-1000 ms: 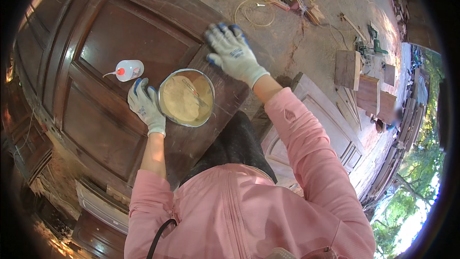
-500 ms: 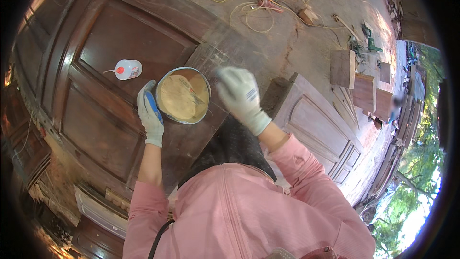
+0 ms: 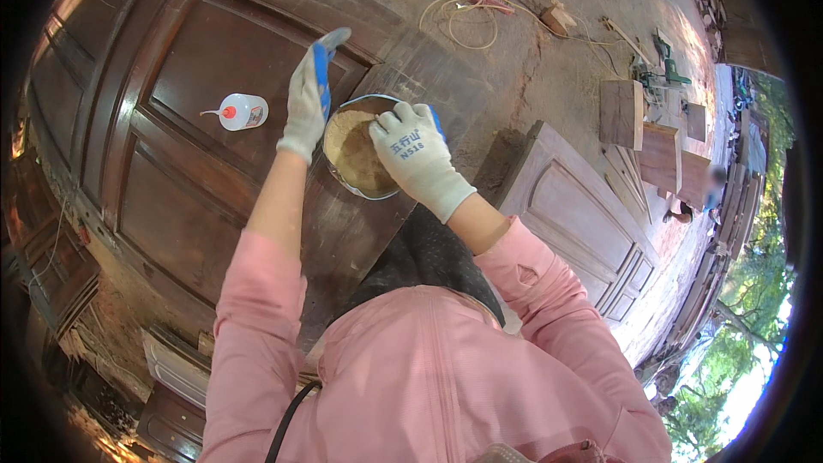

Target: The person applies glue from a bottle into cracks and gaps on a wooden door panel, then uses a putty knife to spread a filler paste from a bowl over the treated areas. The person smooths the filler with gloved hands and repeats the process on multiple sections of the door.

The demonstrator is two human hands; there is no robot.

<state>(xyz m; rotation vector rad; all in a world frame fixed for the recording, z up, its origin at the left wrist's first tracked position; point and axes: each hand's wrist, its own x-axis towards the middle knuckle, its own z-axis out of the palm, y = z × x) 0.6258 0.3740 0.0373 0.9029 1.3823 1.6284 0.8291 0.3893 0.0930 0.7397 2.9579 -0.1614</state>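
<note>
Sawdust-coloured filler fills a round metal bowl (image 3: pixel 360 159) that is set on a dark wooden door (image 3: pixel 171 120) laid flat. The bowl is found near the door's right edge, about the middle of the view. The right hand (image 3: pixel 416 154), in a white knit glove, is laid over the bowl's right rim, with the fingers (image 3: pixel 390 124) curled down into the filler; whether anything is pinched between them cannot be told. A strip of blue is seen just behind this hand at the rim.

The left hand (image 3: pixel 307 99), gloved alike, is raised just left of the bowl, and a blue-handled scraper (image 3: pixel 324 64) is gripped in it, the fingers being closed round the handle and the pale blade end pointed up and away. Contact between this hand and the bowl is not seen.

Farther left on the door panel, a small clear squeeze bottle (image 3: pixel 240 111) with a red nozzle is laid on its side, well apart from the bowl. Beyond the door, yellow cord (image 3: pixel 446 0) is strewn over the concrete floor. To the right, a paler panelled door (image 3: pixel 591 231) is laid flat, with wooden boards (image 3: pixel 621 111) beyond it.
</note>
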